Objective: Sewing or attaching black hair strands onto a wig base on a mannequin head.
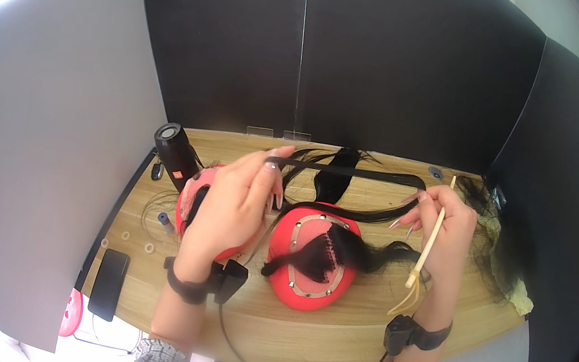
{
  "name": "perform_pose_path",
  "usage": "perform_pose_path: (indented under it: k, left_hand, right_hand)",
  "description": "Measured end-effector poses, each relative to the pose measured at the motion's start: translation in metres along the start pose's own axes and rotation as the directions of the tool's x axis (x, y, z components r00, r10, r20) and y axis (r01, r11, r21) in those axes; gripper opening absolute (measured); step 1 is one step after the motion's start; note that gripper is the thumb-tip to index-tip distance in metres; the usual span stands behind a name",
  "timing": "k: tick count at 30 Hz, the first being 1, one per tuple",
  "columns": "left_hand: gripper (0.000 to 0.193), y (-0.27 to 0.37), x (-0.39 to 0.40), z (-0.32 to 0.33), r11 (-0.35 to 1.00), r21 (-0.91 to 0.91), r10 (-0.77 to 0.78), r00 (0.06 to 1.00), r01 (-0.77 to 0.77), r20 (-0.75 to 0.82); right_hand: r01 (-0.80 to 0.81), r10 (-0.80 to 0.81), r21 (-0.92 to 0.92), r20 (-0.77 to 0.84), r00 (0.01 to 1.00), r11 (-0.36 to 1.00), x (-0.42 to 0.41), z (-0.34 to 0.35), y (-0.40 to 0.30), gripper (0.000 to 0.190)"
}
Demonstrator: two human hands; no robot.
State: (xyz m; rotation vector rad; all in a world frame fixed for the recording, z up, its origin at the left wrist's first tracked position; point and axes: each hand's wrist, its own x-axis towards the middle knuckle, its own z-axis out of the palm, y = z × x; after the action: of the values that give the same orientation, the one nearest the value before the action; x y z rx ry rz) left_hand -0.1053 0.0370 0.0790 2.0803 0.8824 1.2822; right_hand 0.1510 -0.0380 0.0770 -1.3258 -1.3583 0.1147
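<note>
A strand of long black hair is stretched level between my two hands. My left hand pinches one end of it between thumb and fingers. At the other end my right hand pinches the strand, whose tail bends back to the left. A thin wooden stick with a rubber band at its lower end is also held in the right hand. Below the strand sits a red dome-shaped form with a pinned mesh cap, black hair attached along its middle. Behind my left hand a second red form is partly hidden.
A black cylindrical speaker stands at the back left of the wooden table. A black hair bundle lies at the back. Loose hair and pale crumpled material lie right. A black phone-like slab rests front left. Dark panels enclose the table.
</note>
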Motion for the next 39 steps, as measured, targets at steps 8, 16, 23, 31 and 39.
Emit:
perform_pose_path:
  k: [8, 16, 23, 31, 39]
  left_hand:
    - [0.058, -0.014, -0.020, -0.041, 0.730, 0.680, -0.243, 0.901, -0.073, 0.358]
    - [0.067, 0.024, -0.008, 0.017, 0.869, 0.237, 0.341, 0.873, -0.434, 0.349]
    - [0.026, 0.015, -0.015, 0.034, 0.699, 0.548, 0.340, 0.888, -0.459, 0.310]
    - [0.016, 0.010, -0.015, 0.027, 0.726, 0.484, 0.343, 0.868, -0.488, 0.359]
    - [0.014, 0.012, -0.006, 0.009, 0.959, -0.138, 0.280, 0.914, -0.250, 0.293]
  right_hand:
    - [0.297, -0.277, -0.197, 0.121, 0.953, 0.934, -0.004, 0.008, -0.006, 0.008]
    - [0.616, -0.523, -0.299, 0.337, 0.782, 0.728, -0.018, 0.030, -0.013, 0.014]
    - [0.701, -0.575, -0.345, 0.404, 0.711, 0.624, -0.021, 0.032, -0.015, 0.022]
    - [0.733, -0.574, -0.345, 0.462, 0.676, 0.586, -0.024, 0.030, -0.019, 0.024]
    - [0.542, -0.477, -0.085, 0.375, 0.795, 0.836, -0.013, 0.022, -0.022, 0.027]
